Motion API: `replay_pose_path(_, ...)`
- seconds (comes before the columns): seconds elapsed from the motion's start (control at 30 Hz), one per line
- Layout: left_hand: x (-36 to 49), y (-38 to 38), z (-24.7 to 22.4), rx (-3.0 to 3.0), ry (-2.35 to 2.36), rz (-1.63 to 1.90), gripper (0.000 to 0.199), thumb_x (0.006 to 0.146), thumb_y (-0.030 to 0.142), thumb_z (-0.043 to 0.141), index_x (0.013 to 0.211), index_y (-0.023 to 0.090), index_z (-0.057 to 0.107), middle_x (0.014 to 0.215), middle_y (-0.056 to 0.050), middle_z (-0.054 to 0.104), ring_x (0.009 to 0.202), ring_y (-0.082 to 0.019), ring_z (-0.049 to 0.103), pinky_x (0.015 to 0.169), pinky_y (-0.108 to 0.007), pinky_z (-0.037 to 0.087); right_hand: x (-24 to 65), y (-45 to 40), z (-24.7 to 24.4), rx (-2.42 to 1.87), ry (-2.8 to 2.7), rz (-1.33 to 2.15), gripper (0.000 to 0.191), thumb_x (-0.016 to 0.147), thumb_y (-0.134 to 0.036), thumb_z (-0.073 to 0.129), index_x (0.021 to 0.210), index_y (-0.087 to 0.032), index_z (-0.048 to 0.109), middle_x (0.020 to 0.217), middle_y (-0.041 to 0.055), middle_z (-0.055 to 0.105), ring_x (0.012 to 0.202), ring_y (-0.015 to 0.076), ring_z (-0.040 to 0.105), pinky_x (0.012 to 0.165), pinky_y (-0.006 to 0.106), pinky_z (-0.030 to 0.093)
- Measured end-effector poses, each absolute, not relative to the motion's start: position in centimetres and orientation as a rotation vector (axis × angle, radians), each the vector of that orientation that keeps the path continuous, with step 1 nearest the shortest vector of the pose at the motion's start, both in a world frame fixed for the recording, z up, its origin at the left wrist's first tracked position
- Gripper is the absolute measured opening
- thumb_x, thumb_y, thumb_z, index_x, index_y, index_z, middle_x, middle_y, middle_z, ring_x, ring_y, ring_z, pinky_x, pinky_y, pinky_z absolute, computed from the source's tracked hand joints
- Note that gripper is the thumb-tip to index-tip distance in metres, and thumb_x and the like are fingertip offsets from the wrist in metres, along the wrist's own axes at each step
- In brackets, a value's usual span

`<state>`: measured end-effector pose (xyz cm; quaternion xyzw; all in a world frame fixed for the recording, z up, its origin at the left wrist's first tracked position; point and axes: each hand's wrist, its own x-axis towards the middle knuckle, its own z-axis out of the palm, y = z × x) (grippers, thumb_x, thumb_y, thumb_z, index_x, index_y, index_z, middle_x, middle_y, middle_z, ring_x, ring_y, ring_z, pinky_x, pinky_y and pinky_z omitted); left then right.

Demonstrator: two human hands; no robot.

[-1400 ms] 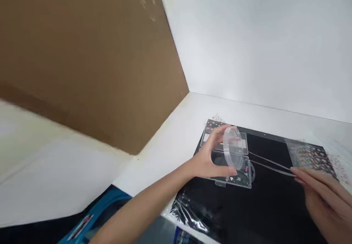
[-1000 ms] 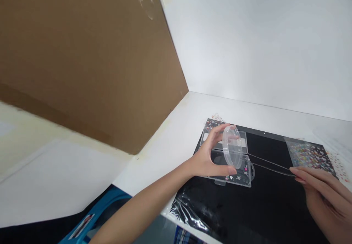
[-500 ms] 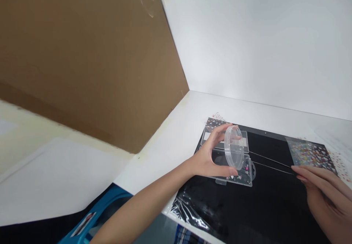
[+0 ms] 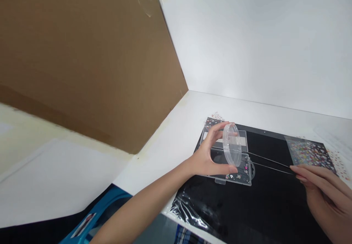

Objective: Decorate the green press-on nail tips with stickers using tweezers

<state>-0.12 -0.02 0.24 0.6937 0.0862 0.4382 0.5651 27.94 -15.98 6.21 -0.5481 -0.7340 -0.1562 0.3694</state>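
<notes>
Tilted on its edge, a round clear plastic container (image 4: pixel 233 145) is gripped by its rim between the thumb and fingers of my left hand (image 4: pixel 210 154). Below it lies an open clear plastic case (image 4: pixel 242 179) with small gems and charms inside; its lid, with a white label (image 4: pixel 243 141), is folded back. My right hand (image 4: pixel 320 185) pinches a pair of long thin metal tweezers (image 4: pixel 271 159). The tweezers' arms are spread and reach left toward the case and round container. Their tips are partly hidden behind the container, so I cannot see what they touch.
A black mat (image 4: pixel 264 211) covers much of the white table (image 4: pixel 162 156). A clear bag of many colourful beads (image 4: pixel 310 154) lies at its right, and small confetti-like pieces (image 4: pixel 217 116) at its far left corner. A cardboard panel (image 4: pixel 96 64) stands left; a blue plastic chair (image 4: pixel 107 200) is below.
The round container and my left hand have shifted very slightly up and left. More of the case's gems show below it. My right hand has barely moved.
</notes>
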Motion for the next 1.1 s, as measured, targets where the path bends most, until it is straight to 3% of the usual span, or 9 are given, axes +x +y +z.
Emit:
replay_pose_path(0.27, -0.2, -0.4, 0.7, 1.537, 0.261, 1.026, 0.102, 0.082, 0.04, 0.1, 0.165, 0.041, 0.042, 0.175, -0.014, 0.042, 0.149, -0.046, 0.058, 0.132, -0.07, 0.036, 27.2, -16.3, 5.8, -1.526, -1.722, -0.302, 0.021, 0.109, -0.019, 0.059, 0.105, -0.033, 0.074, 0.096, -0.0053, 0.078, 0.079, 0.0134, 0.076, 0.081, 0.028, 0.06)
replay_pose_path(0.57, -0.1, 0.0, 1.8, 1.142, 0.187, 0.727, 0.075, 0.094, 0.053, 0.089, 0.158, 0.036, 0.054, 0.169, -0.017, 0.049, 0.141, -0.043, 0.066, 0.12, -0.061, 0.052, 28.1, -16.7, 5.1, -1.608, -1.608, -0.264, 0.015, 0.109, -0.028, 0.063, 0.108, -0.034, 0.077, 0.101, -0.0015, 0.08, 0.085, 0.0194, 0.077, 0.076, 0.035, 0.06)
replay_pose_path(0.7, 0.1, -0.1, 2.2, 1.039, 0.217, 0.717, 0.077, 0.092, 0.062, 0.087, 0.157, 0.033, 0.056, 0.17, -0.018, 0.05, 0.143, -0.046, 0.065, 0.119, -0.062, 0.053, 28.6, -17.1, 4.5, -1.586, -1.605, -0.209, 0.014, 0.107, -0.027, 0.065, 0.111, -0.033, 0.077, 0.107, 0.0001, 0.079, 0.09, 0.0203, 0.076, 0.076, 0.036, 0.058)
replay_pose_path(0.9, 0.0, -0.1, 2.4, 0.944, 0.187, 0.725, 0.073, 0.095, 0.062, 0.083, 0.156, 0.031, 0.058, 0.172, -0.016, 0.049, 0.145, -0.044, 0.064, 0.123, -0.059, 0.051, 28.4, -17.5, 3.7, -1.595, -1.51, -0.188, 0.017, 0.105, -0.028, 0.069, 0.116, -0.036, 0.079, 0.115, 0.0006, 0.078, 0.093, 0.0235, 0.075, 0.079, 0.04, 0.057)
replay_pose_path(1.0, 0.1, 0.0, 2.2, 0.897, 0.225, 0.775, 0.071, 0.094, 0.062, 0.082, 0.154, 0.031, 0.059, 0.172, -0.015, 0.051, 0.148, -0.045, 0.061, 0.123, -0.06, 0.05, 28.9, -17.0, 3.6, -1.579, -1.522, -0.203, 0.017, 0.105, -0.028, 0.07, 0.116, -0.037, 0.079, 0.114, -0.0002, 0.079, 0.093, 0.022, 0.075, 0.081, 0.038, 0.058)
replay_pose_path(1.1, 0.2, 0.2, 2.0, 0.845, 0.282, 0.885, 0.068, 0.094, 0.061, 0.083, 0.151, 0.031, 0.061, 0.17, -0.013, 0.053, 0.149, -0.043, 0.06, 0.126, -0.06, 0.048, 30.8, -15.7, 3.5, -1.586, -1.653, -0.178, 0.015, 0.106, -0.039, 0.067, 0.108, -0.035, 0.082, 0.107, -0.0012, 0.081, 0.089, 0.021, 0.078, 0.079, 0.035, 0.061)
